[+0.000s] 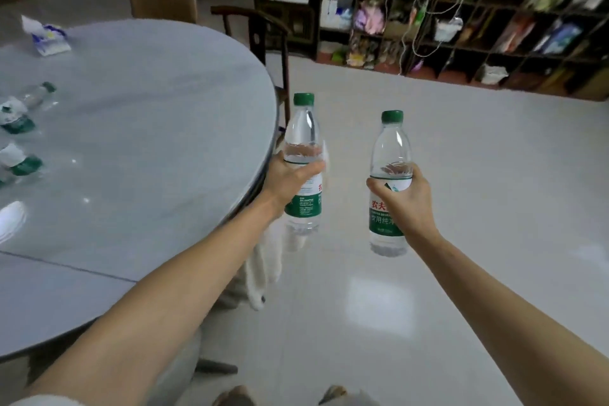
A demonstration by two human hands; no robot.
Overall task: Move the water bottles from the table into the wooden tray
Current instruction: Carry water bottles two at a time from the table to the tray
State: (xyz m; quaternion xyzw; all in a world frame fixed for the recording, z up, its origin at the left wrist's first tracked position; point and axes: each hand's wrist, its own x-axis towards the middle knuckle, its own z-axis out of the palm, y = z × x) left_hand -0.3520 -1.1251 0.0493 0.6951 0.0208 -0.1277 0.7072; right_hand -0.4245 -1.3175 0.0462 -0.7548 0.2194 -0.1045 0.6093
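Hands (pixel 293 180) with two bottles (pixel 302 155), seemingly upright

Two clear water bottles with green caps and green-and-white labels are held upright above the pale floor, the left bottle (pixel 302 168) just off the round table's edge (pixel 263 128), the right bottle (pixel 390 184) apart; more bottles (pixel 23 115) lie on the tabletop.

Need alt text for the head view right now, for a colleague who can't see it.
Each hand grips an upright green-capped water bottle, left hand and right hand, held over the floor beside a round table where more bottles lie. No wooden tray is visible.
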